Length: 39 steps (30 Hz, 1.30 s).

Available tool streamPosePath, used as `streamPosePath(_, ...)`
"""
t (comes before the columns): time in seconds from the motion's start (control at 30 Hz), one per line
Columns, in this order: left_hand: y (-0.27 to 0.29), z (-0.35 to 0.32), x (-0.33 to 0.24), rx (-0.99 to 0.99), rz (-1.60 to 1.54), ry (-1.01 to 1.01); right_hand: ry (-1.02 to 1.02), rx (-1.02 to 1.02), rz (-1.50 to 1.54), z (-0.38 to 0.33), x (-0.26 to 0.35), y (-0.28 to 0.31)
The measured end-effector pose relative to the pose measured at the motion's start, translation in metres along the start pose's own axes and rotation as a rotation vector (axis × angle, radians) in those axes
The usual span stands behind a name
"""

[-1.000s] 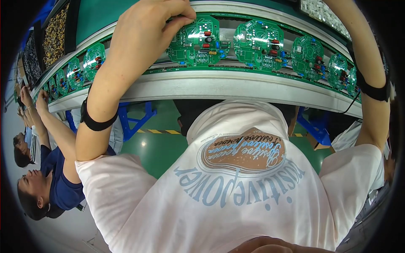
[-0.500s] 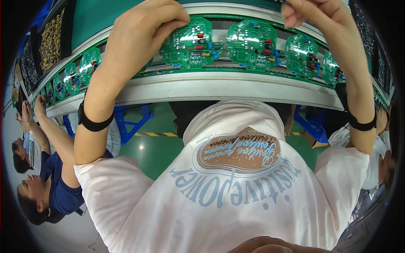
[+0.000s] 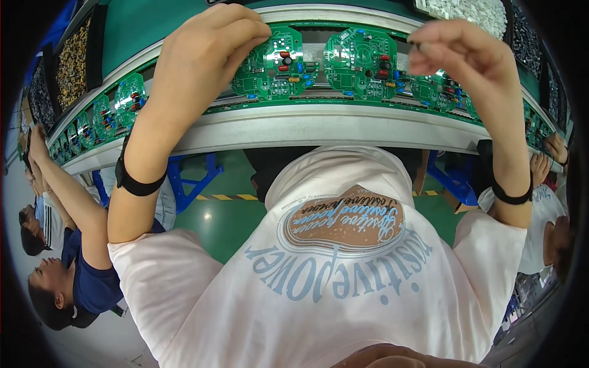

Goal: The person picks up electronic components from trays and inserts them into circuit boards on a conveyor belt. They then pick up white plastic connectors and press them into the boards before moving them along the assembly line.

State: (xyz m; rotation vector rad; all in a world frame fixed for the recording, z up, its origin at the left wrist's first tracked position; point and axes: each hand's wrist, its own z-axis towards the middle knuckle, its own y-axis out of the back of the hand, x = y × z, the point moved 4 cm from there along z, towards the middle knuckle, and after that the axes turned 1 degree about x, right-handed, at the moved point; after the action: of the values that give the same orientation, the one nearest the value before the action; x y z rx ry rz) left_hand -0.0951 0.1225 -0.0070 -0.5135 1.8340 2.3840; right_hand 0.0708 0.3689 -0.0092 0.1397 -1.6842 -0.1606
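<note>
My left hand (image 3: 208, 70) is over the left part of a green circuit board (image 3: 267, 76), thumb and fingertips pinched together at its upper edge. Whatever sits in that pinch is hidden. To its right lies another green circuit board (image 3: 359, 64), carrying red, blue and dark components. My right hand (image 3: 469, 64), slightly blurred, hovers above and right of that board, its thumb and fingers pinching a small dark piece too tiny to name. Partly beneath the right hand is a further circuit board (image 3: 435, 95).
A pale metal rail (image 3: 331, 126) runs along the near side of the row of boards. Behind it are a heap of white parts (image 3: 466, 15), dark parts (image 3: 529, 40) and a bin of yellowish parts (image 3: 73, 52). Co-workers' hands (image 3: 37, 147) (image 3: 555, 147) are at both ends.
My right hand has come down toward the boards, uncovering the white parts behind it. The boards have shifted slightly left, and my left hand has moved slightly left and down, still pinched.
</note>
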Motion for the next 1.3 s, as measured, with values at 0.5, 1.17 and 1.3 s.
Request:
streamPosePath(0.5,0.011,0.080,0.015,-0.269,0.106,-0.250,0.046,-0.176,0.228,-0.024,-0.008,-0.036)
streamPosePath(1.17,0.050,0.050,-0.012,-0.182,-0.047,0.209,0.258,-0.289,-0.759,-0.025,-0.001,-0.074)
streamPosePath(1.3,0.043,0.033,-0.022,-0.161,-0.356,0.443,0.233,-0.295,-0.805,-0.029,-0.007,-0.071)
